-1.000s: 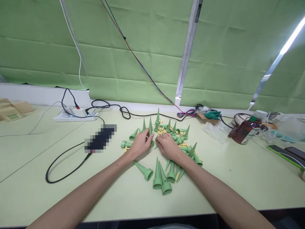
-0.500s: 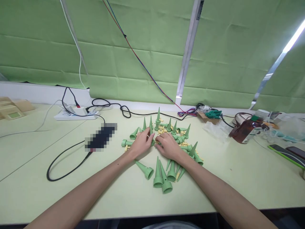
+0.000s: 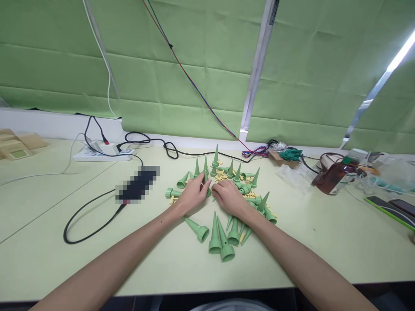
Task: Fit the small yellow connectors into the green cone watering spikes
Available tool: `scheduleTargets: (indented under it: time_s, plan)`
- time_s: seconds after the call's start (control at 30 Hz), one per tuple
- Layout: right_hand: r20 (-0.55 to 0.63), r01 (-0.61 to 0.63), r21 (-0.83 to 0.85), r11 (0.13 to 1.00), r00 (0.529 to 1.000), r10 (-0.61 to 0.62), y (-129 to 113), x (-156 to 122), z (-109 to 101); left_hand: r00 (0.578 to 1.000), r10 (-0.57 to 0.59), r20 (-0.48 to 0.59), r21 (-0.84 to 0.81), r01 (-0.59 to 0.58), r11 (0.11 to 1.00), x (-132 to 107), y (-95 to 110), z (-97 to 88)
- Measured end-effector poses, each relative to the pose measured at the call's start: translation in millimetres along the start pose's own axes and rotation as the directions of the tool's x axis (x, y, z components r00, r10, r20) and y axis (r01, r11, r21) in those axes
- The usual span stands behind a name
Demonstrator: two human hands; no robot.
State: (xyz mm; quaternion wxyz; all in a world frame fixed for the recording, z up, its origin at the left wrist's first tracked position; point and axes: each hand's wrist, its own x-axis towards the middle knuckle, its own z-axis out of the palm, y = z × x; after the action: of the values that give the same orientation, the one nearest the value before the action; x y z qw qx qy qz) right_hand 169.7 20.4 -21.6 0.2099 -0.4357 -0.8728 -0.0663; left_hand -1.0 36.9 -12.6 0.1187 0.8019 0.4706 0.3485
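Note:
My left hand (image 3: 193,194) is closed round a green watering spike (image 3: 206,176), thumb and fingers on its sides and its tip pointing up. Just to its right, my right hand (image 3: 228,198) has its fingers curled and pressed together. Whatever those fingers hold is hidden. Around both hands lie many green cone-shaped spikes, some upright and some on their sides, among small yellow plastic pieces (image 3: 221,176). On the near side, a lying spike (image 3: 198,230) and a pair of spikes (image 3: 215,235) rest on the table below my wrists.
A pixelated dark device (image 3: 138,185) with a looped black cable lies to the left. Behind it is a white power strip (image 3: 103,156). At the right stand a brown bottle (image 3: 337,176), clear plastic wrap (image 3: 296,177) and a green-edged phone (image 3: 387,211). Green blinds hang behind the table.
My right fingers have shifted very slightly beside the left hand. The left hand keeps its hold on the spike, and the view has tilted a touch.

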Motion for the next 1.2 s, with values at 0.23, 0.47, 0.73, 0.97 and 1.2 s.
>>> scheduleTargets:
  time_s: [0.23, 0.47, 0.73, 0.97, 1.2]
  plan:
    - [-0.023, 0.014, 0.001, 1.0, 1.0, -0.014, 0.5, -0.8, 0.4, 1.0, 0.018, 0.003, 0.033, -0.018, 0.999, 0.4, 0.5, 1.1]
    - [-0.016, 0.007, 0.006, 1.0, 1.0, -0.007, 1.8, -1.1, 1.3, 1.0, 0.021, 0.006, 0.028, -0.021, 0.999, 0.3, 2.0, 0.6]
    - [-0.01, -0.008, -0.005, 1.0, 1.0, 0.008, 2.1, -0.6, 0.6, 1.0, 0.008, 0.013, -0.013, -0.008, 1.0, 0.7, -0.3, 3.7]
    - [-0.012, -0.019, -0.007, 1.0, 1.0, 0.019, 3.7, -0.1, 3.2, 1.0, 0.0, 0.019, -0.031, 0.0, 1.0, 0.9, -0.4, 4.8]
    - [-0.011, -0.035, 0.019, 0.999, 0.999, 0.035, 2.0, -0.6, 0.4, 1.0, 0.009, 0.007, 0.006, -0.009, 1.0, 1.0, 0.8, 4.5]
